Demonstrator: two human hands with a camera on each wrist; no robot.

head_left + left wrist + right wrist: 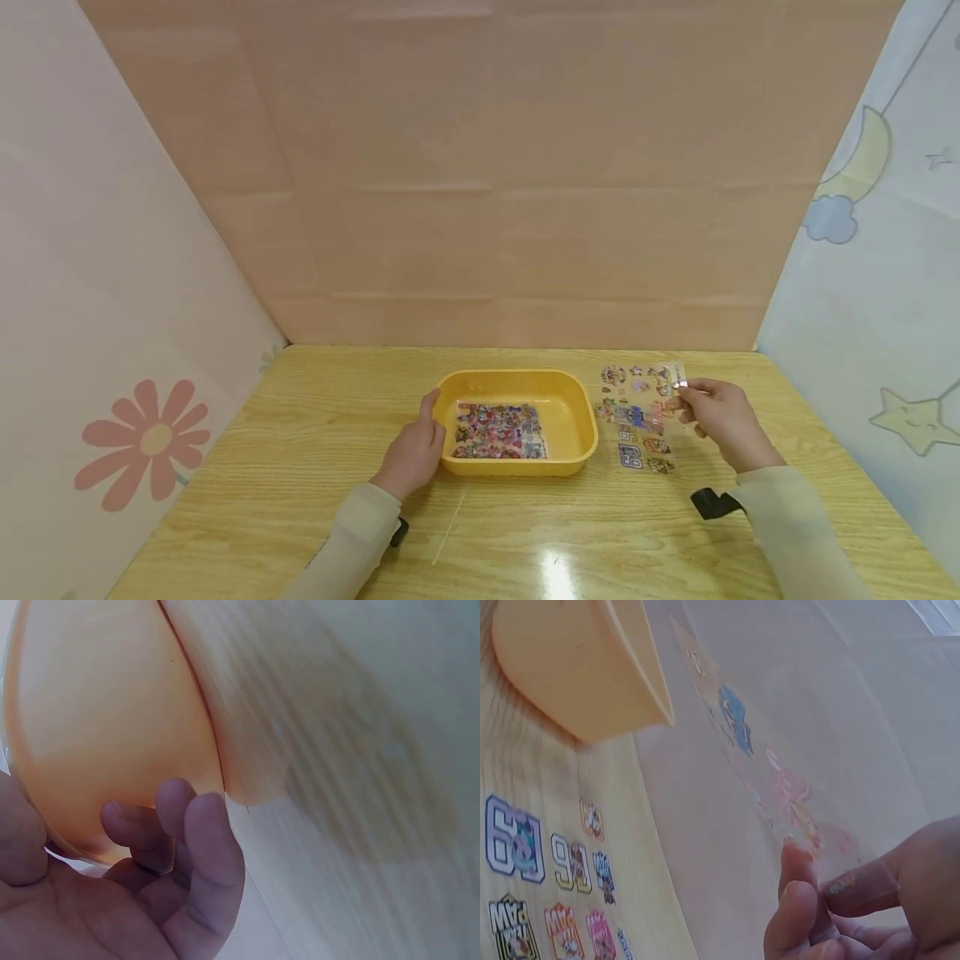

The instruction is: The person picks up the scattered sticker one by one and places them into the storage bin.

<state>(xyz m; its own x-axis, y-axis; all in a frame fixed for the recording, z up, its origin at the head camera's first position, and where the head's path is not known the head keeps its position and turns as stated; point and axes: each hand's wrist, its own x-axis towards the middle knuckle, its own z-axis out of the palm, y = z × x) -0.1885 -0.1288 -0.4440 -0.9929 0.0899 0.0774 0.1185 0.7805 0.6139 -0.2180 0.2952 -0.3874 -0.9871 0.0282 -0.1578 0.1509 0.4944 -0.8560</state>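
Note:
My left hand [415, 450] grips the left end of a yellow plastic basin [573, 421], thumb over the rim and fingers curled against the outer wall. Sheets of colourful cartoon stickers [498, 433] lie in the left part of the basin. To the right of it, my right hand [723, 421] pinches the edge of a clear sticker sheet [784, 780] between thumb and fingers. This sheet is lifted and tilted, with blue and pink figures on it. Beneath it, another clear sticker sheet [632, 456] with numbers and badges lies flat on the table.
The wooden table [300, 483] runs back to a plain pinkish-beige backdrop [480, 208]. Printed pale panels stand at the left [60, 292] and right. Black straps [712, 503] show at the wrists. A thin pale strip [448, 529] lies in front of the basin.

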